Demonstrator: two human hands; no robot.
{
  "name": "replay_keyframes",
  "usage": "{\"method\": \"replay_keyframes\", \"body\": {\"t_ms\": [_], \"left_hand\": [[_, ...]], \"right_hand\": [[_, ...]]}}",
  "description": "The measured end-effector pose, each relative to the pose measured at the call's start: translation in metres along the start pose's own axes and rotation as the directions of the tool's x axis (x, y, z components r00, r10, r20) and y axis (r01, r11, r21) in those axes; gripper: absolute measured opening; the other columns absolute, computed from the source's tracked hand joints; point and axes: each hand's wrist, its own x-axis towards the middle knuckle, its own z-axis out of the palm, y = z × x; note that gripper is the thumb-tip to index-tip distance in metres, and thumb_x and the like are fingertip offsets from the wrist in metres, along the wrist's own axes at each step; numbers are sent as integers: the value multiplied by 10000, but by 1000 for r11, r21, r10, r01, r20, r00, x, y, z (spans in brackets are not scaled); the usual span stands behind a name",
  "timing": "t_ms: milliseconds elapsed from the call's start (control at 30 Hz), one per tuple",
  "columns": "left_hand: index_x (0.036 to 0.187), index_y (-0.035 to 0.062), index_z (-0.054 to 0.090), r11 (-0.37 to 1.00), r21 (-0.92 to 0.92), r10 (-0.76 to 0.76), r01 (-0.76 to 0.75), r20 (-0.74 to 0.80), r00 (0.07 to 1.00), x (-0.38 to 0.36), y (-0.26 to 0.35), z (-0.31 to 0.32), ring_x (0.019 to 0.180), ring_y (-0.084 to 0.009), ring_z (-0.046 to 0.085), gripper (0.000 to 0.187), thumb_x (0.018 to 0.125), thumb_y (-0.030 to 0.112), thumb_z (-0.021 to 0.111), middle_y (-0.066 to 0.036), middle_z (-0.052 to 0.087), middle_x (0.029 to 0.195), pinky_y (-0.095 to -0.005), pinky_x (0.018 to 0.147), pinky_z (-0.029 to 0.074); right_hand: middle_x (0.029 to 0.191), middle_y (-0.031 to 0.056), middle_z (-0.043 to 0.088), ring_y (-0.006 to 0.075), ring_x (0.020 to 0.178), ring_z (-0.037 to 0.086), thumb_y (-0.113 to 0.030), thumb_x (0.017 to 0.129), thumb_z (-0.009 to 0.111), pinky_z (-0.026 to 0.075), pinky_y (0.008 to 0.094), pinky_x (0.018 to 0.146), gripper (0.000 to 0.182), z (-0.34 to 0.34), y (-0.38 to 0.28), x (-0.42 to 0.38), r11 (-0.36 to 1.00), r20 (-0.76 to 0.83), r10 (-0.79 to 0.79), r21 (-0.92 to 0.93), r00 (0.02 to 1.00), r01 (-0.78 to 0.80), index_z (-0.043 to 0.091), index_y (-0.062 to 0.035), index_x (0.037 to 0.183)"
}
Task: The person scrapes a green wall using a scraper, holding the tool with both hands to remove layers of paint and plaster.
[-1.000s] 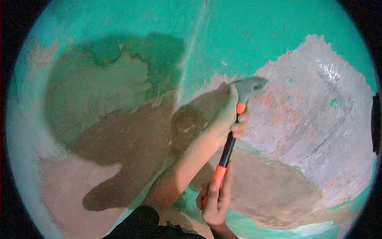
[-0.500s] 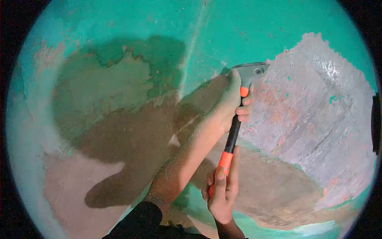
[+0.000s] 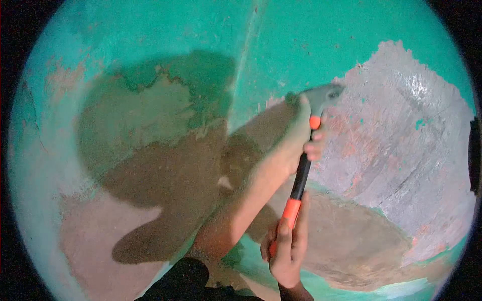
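The long-handled scraper with a grey head, a black shaft and orange bands [image 3: 302,178] is held up in front of the wall with worn green paint [image 3: 301,35], slanting from the lower left to the upper right; both hands are on it, one above the other and well apart. The left hand [image 3: 297,134] is closed round the upper shaft, its thumb up against the grey head [image 3: 322,96] and its fingertips curled over by the small orange collar [image 3: 315,122]; the right hand [image 3: 286,253] is wrapped round the long orange lower section [image 3: 292,210], thumb laid on its face and one finger stretched up along its side.

The head is slightly blurred; it sits over the edge where the green paint meets the rough pale grey-pink bare patch [image 3: 406,115], though I can't tell whether it is touching the wall; a smooth brown patch [image 3: 351,236] lies lower down, to the right of the right hand. A broad dark shadow [image 3: 155,130] covers the wall to the left; the left forearm [image 3: 251,200], dusted with pale specks, comes up from a black sleeve [image 3: 175,281].
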Motion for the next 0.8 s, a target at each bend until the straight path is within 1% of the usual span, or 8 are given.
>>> {"method": "replay_keyframes", "body": {"t_ms": [67, 133, 200, 300, 400, 533, 667, 800], "left_hand": [[941, 138, 466, 999, -34, -16, 18, 34, 999, 3, 6, 5, 367, -58, 265, 591, 955, 697, 274, 66, 351, 577, -237, 353, 238], [955, 138, 462, 998, -59, -30, 35, 78, 996, 4, -1, -1, 372, -55, 273, 587, 959, 692, 265, 67, 350, 576, -237, 358, 255], [961, 141, 462, 998, -54, -42, 43, 24, 999, -4, -21, -3, 376, -50, 282, 579, 964, 684, 263, 66, 355, 581, -233, 361, 267], [897, 144, 426, 999, 8, 42, -42, 19, 999, 7, -18, 6, 411, -71, 303, 629, 938, 737, 221, 50, 376, 600, -255, 407, 299], [879, 140, 411, 996, 23, 89, -89, -15, 996, 14, -8, 18, 425, -71, 313, 630, 938, 737, 218, 51, 378, 603, -251, 424, 304], [870, 137, 409, 998, -31, 55, -54, 40, 998, 11, -20, 31, 437, -89, 319, 626, 943, 730, 222, 39, 391, 617, -279, 444, 320], [895, 135, 424, 996, -46, 82, -82, 4, 997, 23, -25, 55, 448, -112, 342, 650, 927, 751, 218, 27, 394, 612, -296, 453, 332], [890, 134, 429, 989, 23, 147, -147, 8, 989, 31, -12, 68, 454, -118, 359, 651, 927, 748, 216, 24, 411, 616, -315, 456, 350]], "right_hand": [[716, 16, 411, 59, 445, 360, -288, 1048, 399, 341, 210, 371, 672, 6, -10, 13, 999, -23, -39, -21, 999, 38, 4, -108, 1560], [718, 19, 418, 59, 438, 360, -287, 1044, 408, 337, 208, 368, 674, -4, -2, -3, 1000, -21, 22, -22, 1000, -22, 12, -113, 1561], [731, 21, 432, 61, 448, 375, -263, 1043, 408, 348, 209, 380, 669, -16, -3, -8, 996, -15, 86, 9, 996, -86, 13, -110, 1561], [760, 26, 449, 68, 473, 401, -223, 1044, 397, 370, 211, 397, 654, -26, -26, -5, 981, -9, 177, 88, 984, -175, 12, -128, 1564], [765, 30, 454, 70, 473, 404, -229, 1045, 397, 370, 208, 401, 656, -23, -41, 3, 983, -7, 144, 113, 990, -142, 9, -132, 1565], [752, 39, 470, 74, 449, 392, -289, 1026, 452, 344, 213, 371, 697, -33, -50, -11, 985, -132, 171, 34, 976, -168, 40, -132, 1567], [679, 27, 410, 42, 394, 327, -243, 993, 495, 273, 186, 318, 661, -40, -68, -8, 992, -246, 125, 61, 961, -113, 170, -101, 1552], [678, 22, 394, 42, 397, 294, -267, 1009, 473, 270, 193, 312, 659, -37, -72, 5, 998, -207, 42, 52, 977, -32, 143, -102, 1555]]}}
